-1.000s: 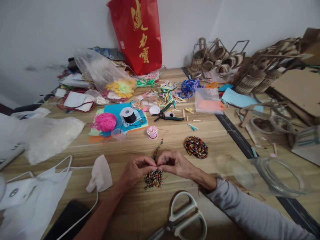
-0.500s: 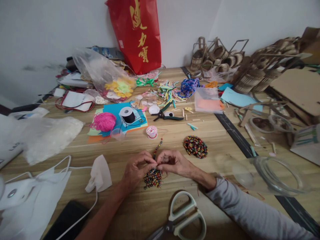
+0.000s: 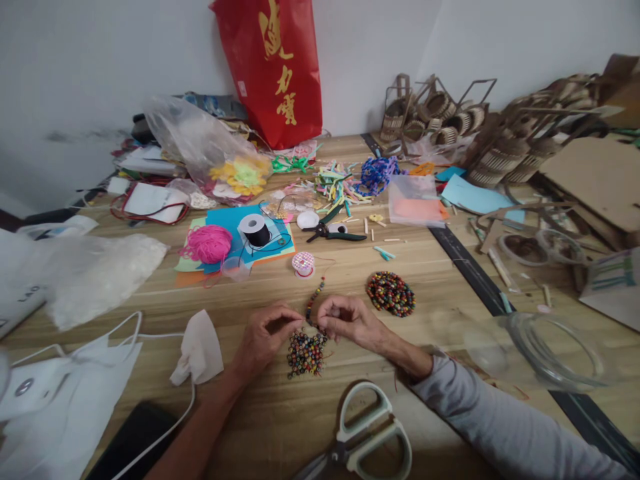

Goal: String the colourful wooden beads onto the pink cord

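Observation:
A small heap of loose, many-coloured beads (image 3: 306, 353) lies on the wooden table just below my hands. My left hand (image 3: 265, 337) is at the left of the heap, thumb and forefinger pinched together; anything between them is too small to make out. To the right, my right hand (image 3: 350, 323) pinches the near end of a beaded string (image 3: 315, 295). That string runs away from me toward a small spool (image 3: 303, 264) with a glittery pink-white top and red thread. A coiled pile of strung beads (image 3: 391, 293) rests beyond my right hand.
Scissors with pale handles (image 3: 370, 427) lie near the front edge. Farther back are cutting pliers (image 3: 335, 230), a black thread spool (image 3: 255, 230) and pink yarn (image 3: 207, 244). A phone (image 3: 135, 440) and white cable are at left, clear tubing (image 3: 555, 347) at right.
My hands have moved apart from their meeting point above the beads, leaving a gap between the fingertips. More of the heap and of the string's near end now shows.

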`<state>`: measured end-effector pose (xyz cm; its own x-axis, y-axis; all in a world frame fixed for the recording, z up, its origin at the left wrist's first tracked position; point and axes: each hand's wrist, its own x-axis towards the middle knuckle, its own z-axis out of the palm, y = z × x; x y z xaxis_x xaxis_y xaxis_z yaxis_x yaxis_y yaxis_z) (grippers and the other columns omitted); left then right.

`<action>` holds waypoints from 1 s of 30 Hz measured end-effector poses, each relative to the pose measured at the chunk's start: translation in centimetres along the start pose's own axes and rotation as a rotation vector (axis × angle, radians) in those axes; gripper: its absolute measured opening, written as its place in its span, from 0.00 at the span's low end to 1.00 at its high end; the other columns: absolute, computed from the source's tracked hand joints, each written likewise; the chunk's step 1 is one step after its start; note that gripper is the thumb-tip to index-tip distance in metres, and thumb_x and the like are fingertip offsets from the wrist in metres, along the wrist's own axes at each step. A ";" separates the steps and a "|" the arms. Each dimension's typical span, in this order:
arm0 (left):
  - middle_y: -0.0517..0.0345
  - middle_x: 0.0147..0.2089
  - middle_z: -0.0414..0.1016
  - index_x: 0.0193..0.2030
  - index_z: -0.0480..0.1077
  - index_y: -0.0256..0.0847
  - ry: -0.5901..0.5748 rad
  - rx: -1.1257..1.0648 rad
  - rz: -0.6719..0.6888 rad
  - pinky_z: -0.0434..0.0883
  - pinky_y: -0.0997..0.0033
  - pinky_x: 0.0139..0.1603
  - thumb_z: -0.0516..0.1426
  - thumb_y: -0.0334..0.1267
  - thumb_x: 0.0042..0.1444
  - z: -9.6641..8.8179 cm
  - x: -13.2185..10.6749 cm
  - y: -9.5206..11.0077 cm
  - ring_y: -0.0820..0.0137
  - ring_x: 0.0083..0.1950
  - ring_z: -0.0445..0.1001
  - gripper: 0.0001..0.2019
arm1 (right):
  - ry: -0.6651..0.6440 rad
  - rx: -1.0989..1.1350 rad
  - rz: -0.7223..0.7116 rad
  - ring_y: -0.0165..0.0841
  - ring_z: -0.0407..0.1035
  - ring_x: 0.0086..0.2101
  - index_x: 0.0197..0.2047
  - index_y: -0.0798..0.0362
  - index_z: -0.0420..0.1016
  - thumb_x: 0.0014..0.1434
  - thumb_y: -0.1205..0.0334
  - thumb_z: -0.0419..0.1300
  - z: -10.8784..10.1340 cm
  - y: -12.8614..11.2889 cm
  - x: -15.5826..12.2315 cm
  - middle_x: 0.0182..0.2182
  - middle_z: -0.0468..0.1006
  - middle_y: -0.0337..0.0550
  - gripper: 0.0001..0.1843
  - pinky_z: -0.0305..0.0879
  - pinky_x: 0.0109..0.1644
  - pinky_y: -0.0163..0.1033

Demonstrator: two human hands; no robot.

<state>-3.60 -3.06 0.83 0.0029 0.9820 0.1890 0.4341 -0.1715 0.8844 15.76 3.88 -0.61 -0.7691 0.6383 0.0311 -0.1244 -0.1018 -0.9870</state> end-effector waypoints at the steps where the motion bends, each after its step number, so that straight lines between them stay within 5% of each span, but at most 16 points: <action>1: 0.57 0.27 0.75 0.28 0.76 0.37 -0.017 0.032 0.001 0.67 0.75 0.31 0.60 0.32 0.52 -0.2 0.0 -0.2 0.71 0.29 0.71 0.04 | 0.001 -0.003 -0.005 0.23 0.63 0.20 0.31 0.57 0.70 0.56 0.49 0.62 0.0 0.0 0.0 0.21 0.69 0.36 0.17 0.64 0.22 0.28; 12: 0.56 0.28 0.76 0.30 0.78 0.38 -0.233 0.158 0.056 0.67 0.73 0.34 0.61 0.33 0.53 -1.8 0.3 -1.0 0.69 0.32 0.73 0.04 | -0.007 0.002 0.005 0.23 0.61 0.20 0.30 0.57 0.70 0.55 0.48 0.63 0.0 -0.1 0.0 0.21 0.68 0.35 0.19 0.63 0.23 0.28; 30: 0.58 0.27 0.74 0.28 0.75 0.41 -0.224 0.424 0.054 0.66 0.73 0.34 0.59 0.28 0.50 -0.8 0.2 -0.3 0.69 0.31 0.71 0.05 | -0.017 0.005 0.018 0.22 0.60 0.20 0.31 0.57 0.70 0.56 0.48 0.62 -0.1 0.1 0.0 0.20 0.68 0.34 0.18 0.61 0.23 0.28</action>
<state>-4.48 -2.91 0.91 0.2094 0.9735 0.0921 0.7570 -0.2210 0.6149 15.83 3.98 -0.73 -0.7816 0.6235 0.0164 -0.1136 -0.1165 -0.9867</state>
